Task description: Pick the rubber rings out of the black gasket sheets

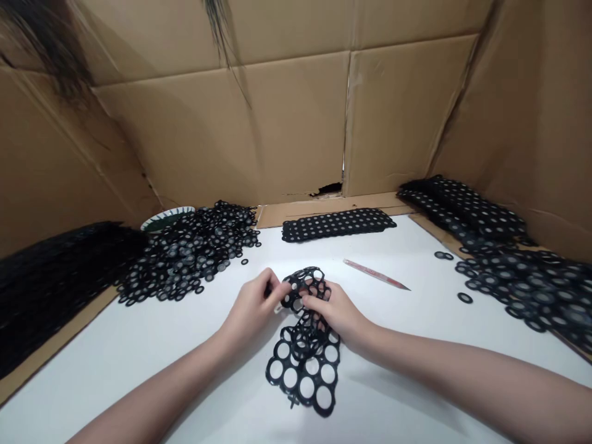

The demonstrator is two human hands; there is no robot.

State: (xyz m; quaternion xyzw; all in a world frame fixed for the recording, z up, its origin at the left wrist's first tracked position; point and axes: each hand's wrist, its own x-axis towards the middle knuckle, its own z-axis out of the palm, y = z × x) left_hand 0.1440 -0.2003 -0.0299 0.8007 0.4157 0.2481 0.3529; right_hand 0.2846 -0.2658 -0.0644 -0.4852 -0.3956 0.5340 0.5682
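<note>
A flexible black sheet of joined rings (308, 385) hangs bent between my hands, its lower end spread toward me over the white tabletop. My right hand (335, 311) grips its upper part, with the thumb on top and the fingers behind the rings. At the sheet's upper left edge, my left hand (259, 302) pinches with thumb and forefinger. A small pale bit shows just under those left fingertips; I cannot make out what it is. Beyond my right hand lies a slim pointed tool (374, 273) with a reddish handle and dark tip.
Loose black rings (185, 253) are heaped at left, beside a striped-rim bowl (167, 217). More rings (546, 290) spread at right below stacked ring sheets (467, 206). A flat stack of sheets (340, 224) lies at the back. Dark stacks (60, 277) line the left. Cardboard walls (222, 135) enclose the table.
</note>
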